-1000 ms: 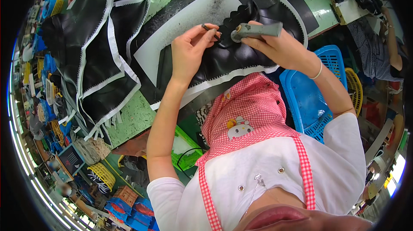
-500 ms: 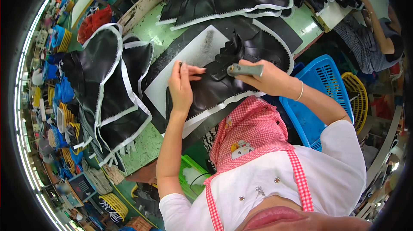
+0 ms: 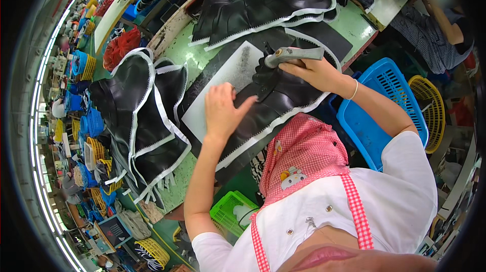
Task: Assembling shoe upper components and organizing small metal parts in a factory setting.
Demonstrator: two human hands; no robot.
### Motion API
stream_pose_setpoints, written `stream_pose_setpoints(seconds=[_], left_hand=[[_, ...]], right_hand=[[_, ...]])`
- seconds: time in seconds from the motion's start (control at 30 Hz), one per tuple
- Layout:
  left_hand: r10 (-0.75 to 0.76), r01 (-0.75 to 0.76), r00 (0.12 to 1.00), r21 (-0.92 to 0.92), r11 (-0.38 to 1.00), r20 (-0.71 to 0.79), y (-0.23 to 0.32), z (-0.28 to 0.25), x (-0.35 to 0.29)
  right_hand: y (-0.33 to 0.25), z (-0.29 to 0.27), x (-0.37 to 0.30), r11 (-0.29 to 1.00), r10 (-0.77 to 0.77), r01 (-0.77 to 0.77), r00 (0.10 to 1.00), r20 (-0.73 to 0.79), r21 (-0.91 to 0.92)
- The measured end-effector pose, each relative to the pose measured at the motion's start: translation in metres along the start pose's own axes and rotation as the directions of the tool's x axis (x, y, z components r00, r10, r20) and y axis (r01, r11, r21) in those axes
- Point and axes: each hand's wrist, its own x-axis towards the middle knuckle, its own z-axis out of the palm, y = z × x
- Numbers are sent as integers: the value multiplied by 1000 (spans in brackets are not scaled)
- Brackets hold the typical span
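Observation:
My right hand (image 3: 320, 75) grips a hammer (image 3: 294, 55), its worn grey metal head held over the scalloped edge of a black leather-like piece (image 3: 288, 94). White zigzag-stitched tape borders this piece, which lies folded in part near the hammer. At the piece's left, my left hand (image 3: 220, 111) has its thumb spread toward the hammer and its fingers bent over the edge of a white board (image 3: 218, 84); nothing shows in it. Under the board and piece is a dark mat (image 3: 329, 37) on the green worktable (image 3: 362, 26).
Taped black pieces are stacked at the left (image 3: 121, 105) and far side (image 3: 263, 6) of the table. Right of me stand a blue basket (image 3: 364, 140) and a yellow basket (image 3: 436, 120); a green basket (image 3: 230, 208) is below. Another person (image 3: 430, 39) works at far right.
The hammer has swung up and left, away from the black piece's middle to its scalloped edge. My left hand has turned over, its pinched fingers coming apart. The whole view has shifted slightly.

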Motion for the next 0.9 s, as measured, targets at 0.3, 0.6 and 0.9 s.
stream_pose_setpoints(seconds=[0.3,0.6,0.9], left_hand=[[-55,72,971,63,995,-234,0,-135,-7],[-423,627,762,396,671,-490,-267,-237,-125],[-296,548,812,481,684,-503,-264,-194,-126]], right_hand=[[33,-64,35,891,-46,-18,990,-130,-453],[123,-92,97,554,-257,160,966,15,-817],[-2,-65,60,965,-149,164,985,87,-203]])
